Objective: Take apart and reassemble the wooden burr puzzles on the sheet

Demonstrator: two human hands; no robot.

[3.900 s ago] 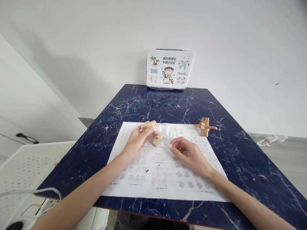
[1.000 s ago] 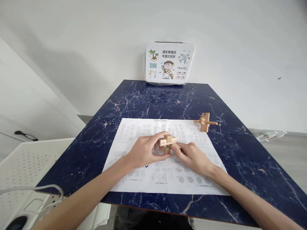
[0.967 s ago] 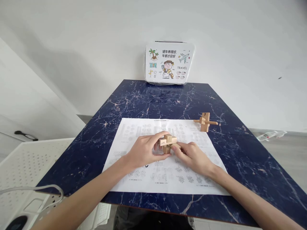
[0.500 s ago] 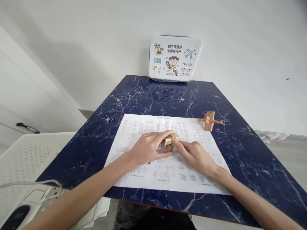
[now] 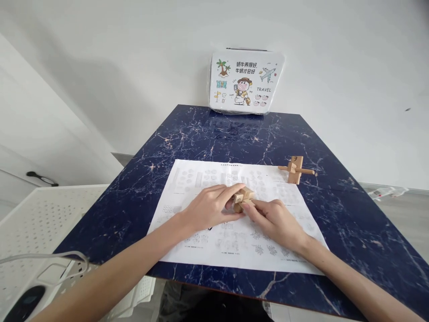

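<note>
My left hand is wrapped around a small wooden interlocking puzzle, made of several blocks, with dark marks on one end. Thumb and fingertips of my right hand pinch a wooden puzzle piece against its right side. Part of the puzzle is hidden by my fingers. Beneath both hands lies a white printed sheet with rows of small diagrams. At the sheet's upper right corner stand other joined wooden pieces: an upright block marked with a 3-like sign and a bar crossing it.
A blue marble-patterned table fills the middle. At its far edge, a white cartoon-printed case leans on the wall. On the left stands a white perforated surface with a cable and a dark rounded object.
The piece in my right hand has tilted and now covers more of the puzzle's lower right side. My left hand keeps its grip. The whole view has shifted slightly.
</note>
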